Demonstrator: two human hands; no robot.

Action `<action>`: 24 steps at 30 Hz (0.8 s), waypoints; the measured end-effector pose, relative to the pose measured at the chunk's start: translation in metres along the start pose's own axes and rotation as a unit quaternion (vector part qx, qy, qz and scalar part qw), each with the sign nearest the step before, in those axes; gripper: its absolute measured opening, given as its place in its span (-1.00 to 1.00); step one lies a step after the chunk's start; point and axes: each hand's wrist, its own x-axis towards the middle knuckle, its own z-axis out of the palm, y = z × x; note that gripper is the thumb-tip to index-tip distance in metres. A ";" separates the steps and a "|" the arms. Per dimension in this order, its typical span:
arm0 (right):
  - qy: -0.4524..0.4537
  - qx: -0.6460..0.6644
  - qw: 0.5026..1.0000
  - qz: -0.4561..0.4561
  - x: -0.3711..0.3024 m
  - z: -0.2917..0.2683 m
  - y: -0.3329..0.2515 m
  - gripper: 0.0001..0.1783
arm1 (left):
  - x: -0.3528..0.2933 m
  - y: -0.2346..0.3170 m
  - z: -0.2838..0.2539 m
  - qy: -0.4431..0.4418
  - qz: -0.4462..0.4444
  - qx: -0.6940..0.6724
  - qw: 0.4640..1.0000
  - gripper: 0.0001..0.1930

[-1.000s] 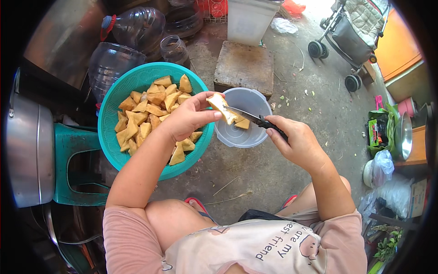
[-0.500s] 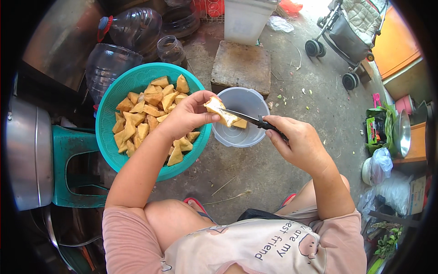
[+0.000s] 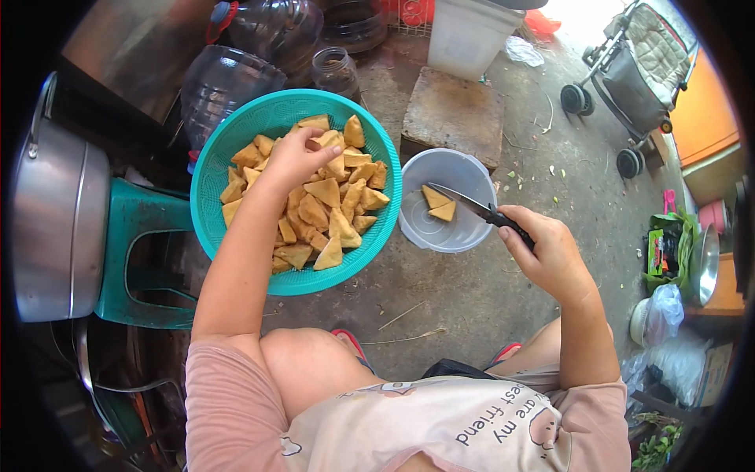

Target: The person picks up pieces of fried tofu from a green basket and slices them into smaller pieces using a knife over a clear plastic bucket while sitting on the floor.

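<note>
My left hand (image 3: 299,160) is over the far part of a teal plastic basket (image 3: 206,169), heaped with golden triangular pieces of fried tofu (image 3: 313,212). Its thumb and fingers are closed around one of the top pieces, partly hidden by the hand. In my right hand (image 3: 543,248) is a small knife (image 3: 469,204) with a black handle. The blade points left over a translucent round tub (image 3: 413,220). Two tofu triangles (image 3: 440,203) lie on the bottom of this tub, close to the knife tip.
A worn wooden stool (image 3: 452,114) stands just beyond the tub. Large clear plastic bottles (image 3: 228,86) crowd the far left. A teal stool (image 3: 130,236) and a big metal pot (image 3: 67,228) stand at left, a stroller (image 3: 637,86) at far right.
My left hand has let go of the cut tofu over the tub and moved left into the basket. Two pieces now show in the tub. The knife stays in my right hand.
</note>
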 end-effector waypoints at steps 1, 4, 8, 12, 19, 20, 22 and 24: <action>-0.003 0.002 1.000 -0.004 0.001 0.001 0.001 -0.72 | -0.001 -0.007 -0.002 0.071 0.100 0.172 0.977 -0.59; -0.001 0.007 1.000 0.000 0.003 0.003 0.003 -0.72 | -0.004 -0.008 -0.004 0.053 0.142 0.315 0.937 -0.61; -0.007 0.016 1.000 -0.006 0.004 0.003 0.005 -0.72 | -0.011 -0.022 0.008 -0.102 0.159 0.378 0.906 -0.59; -0.003 0.003 0.999 -0.033 0.006 0.003 0.008 -0.72 | -0.013 -0.021 0.012 -0.114 0.172 0.441 0.873 -0.57; -0.009 0.028 1.000 0.005 0.002 -0.002 0.007 -0.71 | -0.024 0.012 0.003 -0.066 0.156 0.282 0.944 -0.67; -0.004 0.041 0.999 0.009 0.002 -0.002 0.007 -0.72 | -0.023 0.011 0.008 -0.067 0.160 0.284 0.943 -0.67; 0.008 0.052 0.999 0.013 0.002 0.000 0.004 -0.72 | -0.025 0.021 0.021 -0.154 0.143 -0.088 0.974 -0.63; 0.022 0.074 0.997 -0.007 0.002 0.003 0.001 -0.72 | -0.033 0.030 0.036 -0.229 0.096 -0.228 0.941 -0.62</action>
